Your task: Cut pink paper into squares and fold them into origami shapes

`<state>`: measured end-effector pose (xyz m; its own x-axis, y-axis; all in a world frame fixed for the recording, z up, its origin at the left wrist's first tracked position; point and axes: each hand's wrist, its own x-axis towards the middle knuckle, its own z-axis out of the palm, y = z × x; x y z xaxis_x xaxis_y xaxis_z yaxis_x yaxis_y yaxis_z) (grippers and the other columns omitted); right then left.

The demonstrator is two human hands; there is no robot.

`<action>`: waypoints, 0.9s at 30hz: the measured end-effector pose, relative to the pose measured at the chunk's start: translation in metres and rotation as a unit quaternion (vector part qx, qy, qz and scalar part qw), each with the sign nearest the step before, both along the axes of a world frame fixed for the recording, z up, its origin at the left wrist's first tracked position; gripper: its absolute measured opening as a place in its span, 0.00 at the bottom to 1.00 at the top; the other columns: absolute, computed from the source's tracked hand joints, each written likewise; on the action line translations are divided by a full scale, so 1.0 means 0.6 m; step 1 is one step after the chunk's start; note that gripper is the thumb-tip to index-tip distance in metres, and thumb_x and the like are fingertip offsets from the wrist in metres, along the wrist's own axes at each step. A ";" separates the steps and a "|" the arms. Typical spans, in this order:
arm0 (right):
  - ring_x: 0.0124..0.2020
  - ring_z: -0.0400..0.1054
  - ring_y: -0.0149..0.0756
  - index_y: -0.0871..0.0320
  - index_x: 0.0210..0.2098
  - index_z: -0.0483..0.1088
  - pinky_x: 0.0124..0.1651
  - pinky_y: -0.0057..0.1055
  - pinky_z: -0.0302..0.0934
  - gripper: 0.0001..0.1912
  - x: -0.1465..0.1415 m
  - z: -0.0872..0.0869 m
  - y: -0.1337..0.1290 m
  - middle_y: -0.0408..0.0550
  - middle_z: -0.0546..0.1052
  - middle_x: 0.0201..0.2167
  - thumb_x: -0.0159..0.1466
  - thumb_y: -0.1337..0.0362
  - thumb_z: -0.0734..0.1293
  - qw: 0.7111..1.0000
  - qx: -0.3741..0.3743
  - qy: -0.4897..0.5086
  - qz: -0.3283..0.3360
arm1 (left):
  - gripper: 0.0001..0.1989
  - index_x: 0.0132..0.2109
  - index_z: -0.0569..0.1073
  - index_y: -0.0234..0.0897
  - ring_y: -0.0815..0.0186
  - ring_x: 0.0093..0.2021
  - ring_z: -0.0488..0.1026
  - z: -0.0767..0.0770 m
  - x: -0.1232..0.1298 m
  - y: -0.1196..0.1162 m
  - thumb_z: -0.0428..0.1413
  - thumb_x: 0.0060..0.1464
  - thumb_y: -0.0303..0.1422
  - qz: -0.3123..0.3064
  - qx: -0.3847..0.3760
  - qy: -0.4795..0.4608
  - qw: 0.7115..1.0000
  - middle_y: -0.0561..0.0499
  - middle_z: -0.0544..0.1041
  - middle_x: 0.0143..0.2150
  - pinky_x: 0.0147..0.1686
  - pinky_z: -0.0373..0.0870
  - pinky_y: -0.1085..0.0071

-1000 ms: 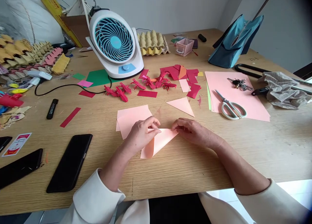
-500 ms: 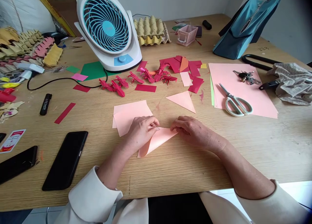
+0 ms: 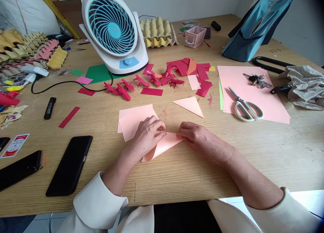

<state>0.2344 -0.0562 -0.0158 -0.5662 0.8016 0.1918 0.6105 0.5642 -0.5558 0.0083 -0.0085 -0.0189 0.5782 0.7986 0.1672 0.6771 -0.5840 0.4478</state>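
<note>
A pale pink sheet of paper (image 3: 165, 146) lies bent over on itself between my hands, its near part curling up in a loose fold. My left hand (image 3: 149, 135) is closed, thumb and fingers on the sheet's upper left part. At the right corner, my right hand (image 3: 196, 135) pinches the same sheet. Flat pink sheets (image 3: 135, 118) lie partly under my left hand. Beyond my hands rests a pink paper triangle (image 3: 190, 105).
Scissors (image 3: 245, 106) and keys (image 3: 258, 80) lie on a pink paper stack (image 3: 273, 108) at right. Folded red paper pieces (image 3: 124, 91) sit before a fan (image 3: 113, 30). Phones (image 3: 69, 165) and a black marker (image 3: 50, 108) are at left. A blue bag (image 3: 253, 33) stands far right.
My left fingers have lifted and shifted slightly on the pink sheet. My right hand has moved a little left with its corner. The view has shifted slightly.
</note>
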 end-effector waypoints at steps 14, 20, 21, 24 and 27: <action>0.32 0.63 0.33 0.60 0.31 0.67 0.36 0.28 0.57 0.11 0.001 0.000 0.002 0.47 0.68 0.33 0.64 0.78 0.59 1.000 0.012 -0.011 0.004 | 0.18 0.58 0.68 0.35 0.57 0.55 0.71 0.004 -0.012 -0.131 0.50 0.61 0.24 -0.087 0.176 0.059 0.979 0.43 0.75 0.55 0.55 0.68 0.58; 0.35 0.64 0.35 0.59 0.36 0.71 0.38 0.30 0.59 0.12 -0.002 0.001 -0.001 0.49 0.68 0.35 0.66 0.76 0.58 0.999 0.014 -0.041 0.012 | 0.21 0.60 0.66 0.34 0.57 0.54 0.71 -0.009 -0.014 -0.128 0.50 0.61 0.24 -0.082 0.174 0.075 0.979 0.43 0.75 0.55 0.55 0.70 0.59; 0.35 0.64 0.35 0.59 0.37 0.71 0.39 0.30 0.59 0.12 -0.002 0.002 -0.001 0.50 0.68 0.35 0.66 0.76 0.58 0.999 0.013 -0.045 0.013 | 0.21 0.60 0.66 0.34 0.58 0.55 0.71 -0.010 -0.014 -0.128 0.50 0.61 0.24 -0.080 0.172 0.075 0.979 0.43 0.75 0.55 0.55 0.70 0.59; 0.35 0.64 0.35 0.59 0.38 0.72 0.39 0.31 0.60 0.12 -0.003 0.003 -0.001 0.50 0.68 0.36 0.67 0.75 0.58 0.999 0.005 -0.053 0.010 | 0.22 0.62 0.65 0.35 0.58 0.57 0.69 -0.015 -0.015 -0.128 0.50 0.61 0.24 -0.079 0.169 0.081 0.979 0.44 0.74 0.57 0.56 0.68 0.58; 0.35 0.64 0.35 0.59 0.38 0.72 0.39 0.31 0.61 0.11 -0.003 0.003 -0.001 0.51 0.68 0.36 0.67 0.74 0.58 0.998 0.004 -0.057 0.005 | 0.23 0.63 0.64 0.36 0.58 0.59 0.68 -0.021 -0.017 -0.129 0.49 0.62 0.24 -0.078 0.172 0.095 0.977 0.44 0.72 0.59 0.57 0.67 0.58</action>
<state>0.2324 -0.0569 -0.0139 -0.5933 0.7940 0.1323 0.6630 0.5752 -0.4792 -0.0019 -0.0860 -0.0314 0.7351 0.6137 0.2880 0.6195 -0.7807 0.0824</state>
